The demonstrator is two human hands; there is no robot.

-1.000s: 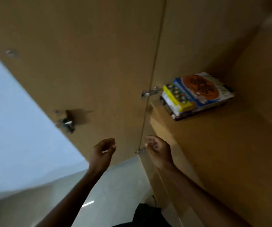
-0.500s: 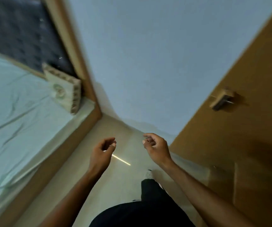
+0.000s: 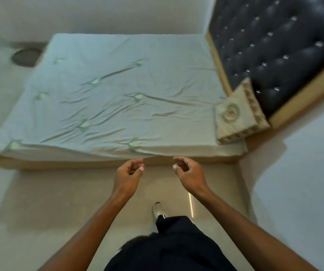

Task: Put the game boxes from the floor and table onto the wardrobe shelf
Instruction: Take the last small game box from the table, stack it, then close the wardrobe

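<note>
Straight ahead at twelve o'clock lies a bed (image 3: 118,94) with a wrinkled pale green sheet, its wooden frame edge just beyond both hands. Left hand (image 3: 128,176) and right hand (image 3: 189,174) hover apart over the beige floor (image 3: 59,196), each grip loosely curled and empty. At two o'clock, a patterned cushion (image 3: 237,116) leans on the dark tufted headboard (image 3: 274,47). No game box shows anywhere. One shoe (image 3: 159,209) steps forward.

The dark tufted headboard (image 3: 274,51) runs off the upper right of the frame, so its top goes unseen. At the upper left a round grey thing on the floor (image 3: 25,57) is too blurred to identify, partly hidden behind the bed's corner. Both forearms leave the bottom edge.
</note>
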